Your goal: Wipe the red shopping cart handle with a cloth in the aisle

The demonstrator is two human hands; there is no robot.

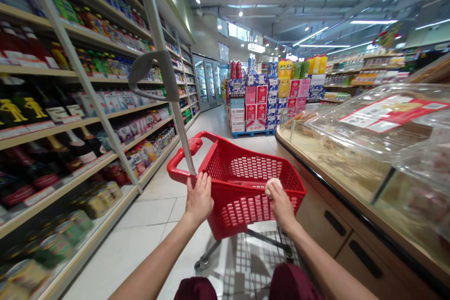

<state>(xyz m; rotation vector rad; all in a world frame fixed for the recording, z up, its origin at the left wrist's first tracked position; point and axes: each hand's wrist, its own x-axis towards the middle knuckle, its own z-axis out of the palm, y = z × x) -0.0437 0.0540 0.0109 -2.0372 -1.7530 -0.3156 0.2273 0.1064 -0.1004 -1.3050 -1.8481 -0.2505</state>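
A red plastic shopping cart [239, 183] with perforated sides stands sideways in front of me. Its grey pole [183, 143] rises at the left, topped by a grey loop handle [154, 76]. My left hand [199, 199] is closed over the near rim beside the foot of this pole. In my right hand [282, 206] a crumpled white cloth [273, 186] is pinched against the near rim, toward the right end. The cloth is mostly hidden by my fingers.
Shelves of bottles and cans [87, 82] line the left side. At close right is a display counter [351, 183] with clear food boxes [372, 117] on top. Stacked cartons [256, 105] stand ahead on a blue pallet, and glass-door coolers [207, 79] farther back.
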